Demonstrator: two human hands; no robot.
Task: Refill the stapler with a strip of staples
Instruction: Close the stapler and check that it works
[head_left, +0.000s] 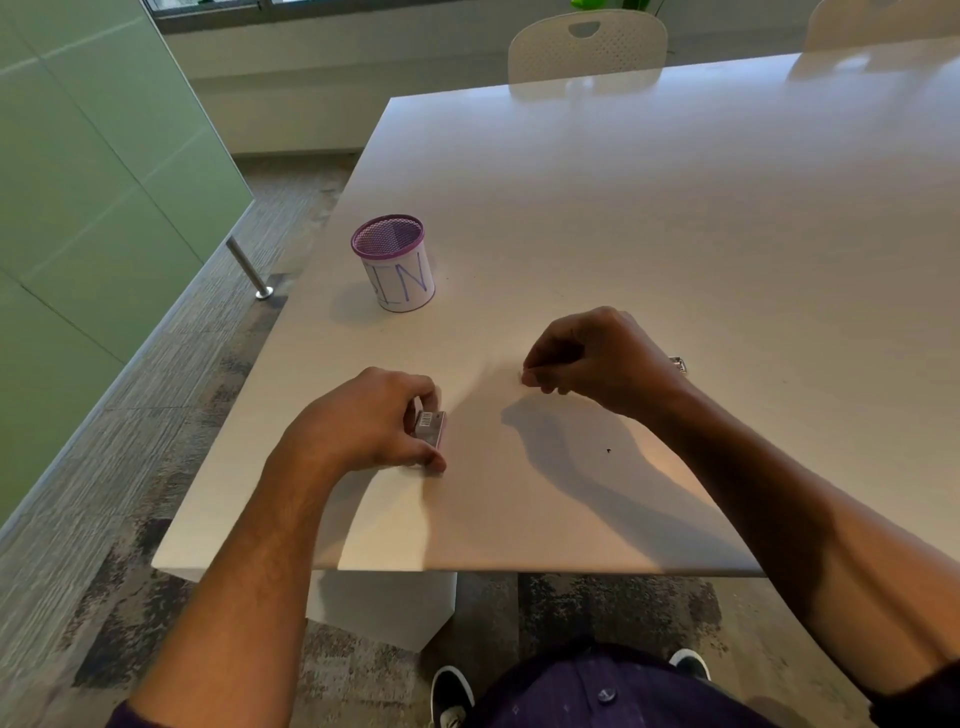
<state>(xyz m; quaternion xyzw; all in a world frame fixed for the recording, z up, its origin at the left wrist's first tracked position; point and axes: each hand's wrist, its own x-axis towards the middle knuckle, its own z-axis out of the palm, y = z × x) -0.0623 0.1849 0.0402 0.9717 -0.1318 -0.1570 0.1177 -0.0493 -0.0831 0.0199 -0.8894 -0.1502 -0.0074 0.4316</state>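
While a person's left hand (374, 421) grips a small box (431, 427) with a barcode label on its upper face, holding it down on the white table (675, 234) with fingers over the far end and the thumb at the near end, the right hand (597, 358) hovers close by to the right with its fingertips (530, 375) bunched together, pinching something small and pale that is too little to identify. Behind the right wrist a shiny metal object (678, 364) pokes out on the tabletop, mostly hidden by the hand; whether it is the stapler cannot be told. Both forearms are bare and reach in from the near edge of the table, casting long shadows across it. Farther back on the left stands a mesh pen cup (395, 267) with a purple rim and a white paper wrap lettered in blue, well apart from both hands. Two white chairs (587, 47) are drawn up at the far side of the table, and a green glass partition (88, 208) runs along the left above patterned grey carpet (156, 426)
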